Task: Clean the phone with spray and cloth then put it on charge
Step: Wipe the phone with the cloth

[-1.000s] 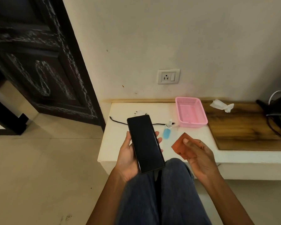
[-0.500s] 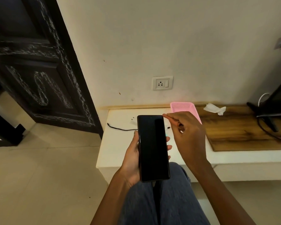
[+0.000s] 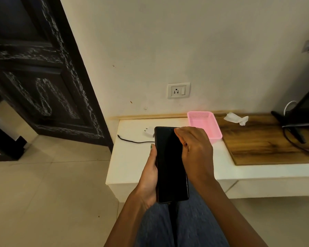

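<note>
The phone (image 3: 170, 164), a dark slab with its black screen facing up, is held upright over the person's lap in front of the white bench (image 3: 132, 157), its top edge reaching up across the bench's near part in the head view. The left hand (image 3: 150, 177) grasps it from the left side, the thumb lying along the left edge and the palm behind the body of the phone. The right hand (image 3: 194, 150) lies over the phone's upper right part with its fingers curled downward onto the screen; a small reddish scrap shows between the fingers, though what it is cannot be made out, so I cannot tell whether that hand is grasping anything. On the bench behind the phone lies a white charger plug (image 3: 149, 131) with a thin black cable (image 3: 134, 140) running off to the left, its free end lying on the white surface. Just right of the hands sits a pink basket (image 3: 203, 120), partly hidden by the right hand. Farther right a wooden board (image 3: 260, 145) lies flat on the bench, with a crumpled white tissue (image 3: 236, 118) near its back edge. A wall socket (image 3: 178, 90) is set in the wall above the bench. At the far right edge stands a dark object with cables trailing over the board. Blue jeans (image 3: 185, 227) cover the person's legs below the phone.
</note>
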The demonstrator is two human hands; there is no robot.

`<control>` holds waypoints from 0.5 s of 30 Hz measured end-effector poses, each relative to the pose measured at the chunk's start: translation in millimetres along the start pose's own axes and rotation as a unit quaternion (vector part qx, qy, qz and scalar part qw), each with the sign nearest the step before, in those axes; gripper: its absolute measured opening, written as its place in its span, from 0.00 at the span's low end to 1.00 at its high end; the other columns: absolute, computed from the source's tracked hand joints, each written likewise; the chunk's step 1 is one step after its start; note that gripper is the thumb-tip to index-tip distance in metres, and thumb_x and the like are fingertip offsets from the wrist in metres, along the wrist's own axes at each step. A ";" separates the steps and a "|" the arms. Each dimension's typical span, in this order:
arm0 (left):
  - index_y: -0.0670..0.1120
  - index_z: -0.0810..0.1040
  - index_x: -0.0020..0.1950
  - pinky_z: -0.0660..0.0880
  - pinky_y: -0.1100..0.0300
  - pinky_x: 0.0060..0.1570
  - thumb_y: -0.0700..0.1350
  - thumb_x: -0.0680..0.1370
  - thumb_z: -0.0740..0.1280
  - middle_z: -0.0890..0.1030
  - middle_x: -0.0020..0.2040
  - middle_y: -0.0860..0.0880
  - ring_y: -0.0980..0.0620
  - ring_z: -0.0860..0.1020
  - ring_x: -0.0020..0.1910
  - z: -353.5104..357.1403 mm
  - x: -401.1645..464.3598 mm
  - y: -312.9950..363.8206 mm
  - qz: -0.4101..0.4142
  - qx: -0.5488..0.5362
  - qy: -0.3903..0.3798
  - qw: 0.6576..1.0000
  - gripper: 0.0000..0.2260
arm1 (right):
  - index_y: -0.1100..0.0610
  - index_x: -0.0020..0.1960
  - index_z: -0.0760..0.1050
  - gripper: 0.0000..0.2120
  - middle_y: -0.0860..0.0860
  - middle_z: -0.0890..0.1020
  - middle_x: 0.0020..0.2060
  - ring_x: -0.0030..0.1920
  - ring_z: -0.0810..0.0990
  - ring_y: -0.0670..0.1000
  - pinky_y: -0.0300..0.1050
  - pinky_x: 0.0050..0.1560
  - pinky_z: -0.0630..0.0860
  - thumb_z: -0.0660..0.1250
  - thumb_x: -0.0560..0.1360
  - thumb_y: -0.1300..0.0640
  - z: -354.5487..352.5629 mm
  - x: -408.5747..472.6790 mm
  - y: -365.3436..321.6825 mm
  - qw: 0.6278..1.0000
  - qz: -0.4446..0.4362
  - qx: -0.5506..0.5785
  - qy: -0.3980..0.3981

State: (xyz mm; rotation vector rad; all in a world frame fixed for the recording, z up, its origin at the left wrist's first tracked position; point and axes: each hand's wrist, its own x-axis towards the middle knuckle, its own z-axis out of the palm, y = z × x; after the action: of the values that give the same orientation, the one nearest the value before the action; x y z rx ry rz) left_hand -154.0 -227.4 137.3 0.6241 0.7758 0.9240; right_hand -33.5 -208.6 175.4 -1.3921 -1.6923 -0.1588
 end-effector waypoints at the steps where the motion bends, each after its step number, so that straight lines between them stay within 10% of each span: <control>1: 0.58 0.84 0.50 0.80 0.60 0.41 0.69 0.70 0.54 0.85 0.49 0.49 0.51 0.83 0.49 1.7 0.1 -0.5 0.002 0.002 0.002 1.000 0.25 | 0.66 0.51 0.81 0.11 0.60 0.84 0.46 0.48 0.82 0.60 0.44 0.52 0.73 0.68 0.70 0.66 1.0 0.3 -3.4 1.000 -0.004 -0.002 0.001; 15: 0.56 0.83 0.53 0.80 0.56 0.43 0.71 0.68 0.55 0.85 0.51 0.47 0.48 0.83 0.50 4.0 2.6 -2.7 -0.008 -0.008 0.037 0.999 0.28 | 0.68 0.53 0.79 0.19 0.61 0.84 0.48 0.49 0.82 0.62 0.47 0.55 0.71 0.76 0.62 0.72 0.9 -4.4 8.5 0.999 -0.002 -0.032 -0.029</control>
State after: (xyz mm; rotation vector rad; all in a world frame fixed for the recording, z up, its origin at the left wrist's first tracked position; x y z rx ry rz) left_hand -148.6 -227.0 136.8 0.5719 0.8381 0.9427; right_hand -27.1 -208.2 168.2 -1.4534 -1.7511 -0.1780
